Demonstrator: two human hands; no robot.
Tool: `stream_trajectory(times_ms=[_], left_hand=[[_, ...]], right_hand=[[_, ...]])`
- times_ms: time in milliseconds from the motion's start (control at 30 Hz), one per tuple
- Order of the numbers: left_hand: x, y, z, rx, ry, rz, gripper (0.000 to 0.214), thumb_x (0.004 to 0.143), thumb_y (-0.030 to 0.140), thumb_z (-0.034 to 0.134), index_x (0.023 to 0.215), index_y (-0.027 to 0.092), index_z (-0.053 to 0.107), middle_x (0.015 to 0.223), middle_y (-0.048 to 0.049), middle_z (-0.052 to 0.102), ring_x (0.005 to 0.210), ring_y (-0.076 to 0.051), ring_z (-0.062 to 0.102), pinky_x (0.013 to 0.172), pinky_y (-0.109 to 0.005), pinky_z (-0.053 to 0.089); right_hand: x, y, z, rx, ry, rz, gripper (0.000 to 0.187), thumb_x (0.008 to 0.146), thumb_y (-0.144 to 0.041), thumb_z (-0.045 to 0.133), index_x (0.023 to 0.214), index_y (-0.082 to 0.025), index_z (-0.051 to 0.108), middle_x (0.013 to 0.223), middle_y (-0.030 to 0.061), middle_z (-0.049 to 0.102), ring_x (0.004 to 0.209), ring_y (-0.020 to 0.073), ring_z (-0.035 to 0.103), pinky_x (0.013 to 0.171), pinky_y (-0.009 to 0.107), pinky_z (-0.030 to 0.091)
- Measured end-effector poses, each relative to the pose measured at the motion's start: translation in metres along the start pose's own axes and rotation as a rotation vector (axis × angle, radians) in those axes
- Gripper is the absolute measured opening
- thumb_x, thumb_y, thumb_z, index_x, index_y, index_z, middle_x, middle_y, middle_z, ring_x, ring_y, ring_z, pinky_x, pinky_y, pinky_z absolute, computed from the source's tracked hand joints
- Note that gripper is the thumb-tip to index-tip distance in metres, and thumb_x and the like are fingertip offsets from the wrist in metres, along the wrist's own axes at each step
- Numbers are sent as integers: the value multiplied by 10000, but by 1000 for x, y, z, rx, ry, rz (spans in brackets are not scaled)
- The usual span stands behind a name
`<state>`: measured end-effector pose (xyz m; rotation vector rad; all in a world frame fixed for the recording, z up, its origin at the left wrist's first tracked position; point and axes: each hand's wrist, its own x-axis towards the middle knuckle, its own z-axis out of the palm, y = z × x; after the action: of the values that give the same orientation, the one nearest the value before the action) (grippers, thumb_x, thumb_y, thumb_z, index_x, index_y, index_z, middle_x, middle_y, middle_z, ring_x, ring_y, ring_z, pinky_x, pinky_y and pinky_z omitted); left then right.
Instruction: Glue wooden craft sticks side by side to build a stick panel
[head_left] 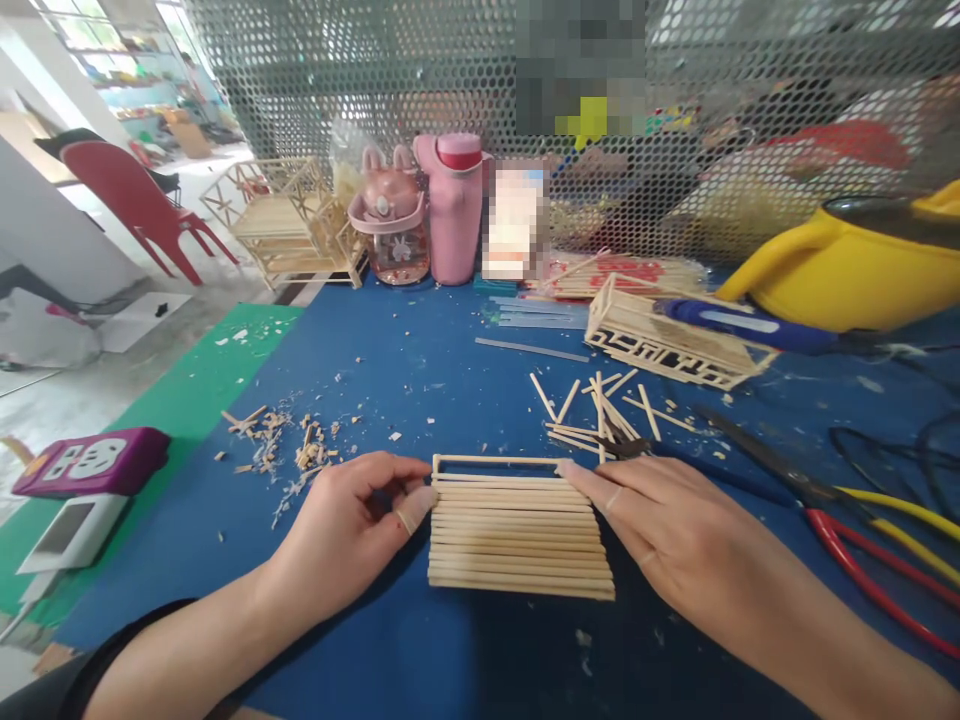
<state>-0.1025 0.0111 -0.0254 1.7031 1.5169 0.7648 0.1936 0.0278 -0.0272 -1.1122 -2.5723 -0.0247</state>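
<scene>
A flat panel of thin round wooden sticks point(517, 545) lies on the blue tabletop between my hands. Its sticks run side by side, with one stick point(499, 460) set apart by a gap at the far edge. My left hand point(367, 515) grips the panel's far left corner, thumb and index finger bent around it. On the opposite side, my right hand point(660, 520) holds the far right corner, its index fingertip pressed on the end of the separate stick; its thumb is hidden. Loose short sticks point(600, 405) and the jaws of pliers point(626, 447) lie just beyond my right hand.
Scissors point(795, 480) and red-and-yellow handles lie at right. Behind stand a small stick frame point(675, 335), blue glue gun point(750, 325), yellow watering can point(847, 260), pink bottle point(455, 215) and stick house model point(289, 225). Wood scraps point(300, 440) and a purple power strip point(94, 460) are left.
</scene>
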Motion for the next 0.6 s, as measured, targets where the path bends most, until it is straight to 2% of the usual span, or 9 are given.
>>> stream_trajectory(times_ms=[100,267,433,533,600], left_hand=[[1,1,2,47,5,39,204,836,341,598,943,209,710,791,-12,711,680,-140,631,630,-238,487],[2,-1,5,62,17,-5,199,832,360,606,913,212,711,763,-3,711,667,-141,630,626,-241,483],[2,-1,5,81,8,-6,227,844,400,580,902,214,696,746,0,693,664,-148,626,616,-251,488],[2,6,2,229,-2,60,237,865,402,541,932,217,672,880,-28,689,768,-179,643,655,-276,509],[-1,15,1,374,53,172,271,892,370,495,1064,209,628,1080,-71,653,961,-222,625,783,-328,518]], right_hand=[[2,1,-2,12,-1,-8,420,867,-82,420,1240,-159,596,945,108,688,847,255,633,756,438,539],[5,0,-5,31,14,0,374,898,-124,429,1213,-172,625,947,100,705,837,236,639,761,414,532],[8,-2,-7,59,56,-25,335,924,-136,427,1172,-175,648,847,77,717,768,199,644,712,354,518],[8,-1,-9,87,51,-33,318,943,-148,414,1158,-157,648,793,68,710,722,178,635,676,328,498],[8,0,-10,94,33,-27,313,948,-155,413,1156,-151,647,786,65,708,719,171,631,684,324,483]])
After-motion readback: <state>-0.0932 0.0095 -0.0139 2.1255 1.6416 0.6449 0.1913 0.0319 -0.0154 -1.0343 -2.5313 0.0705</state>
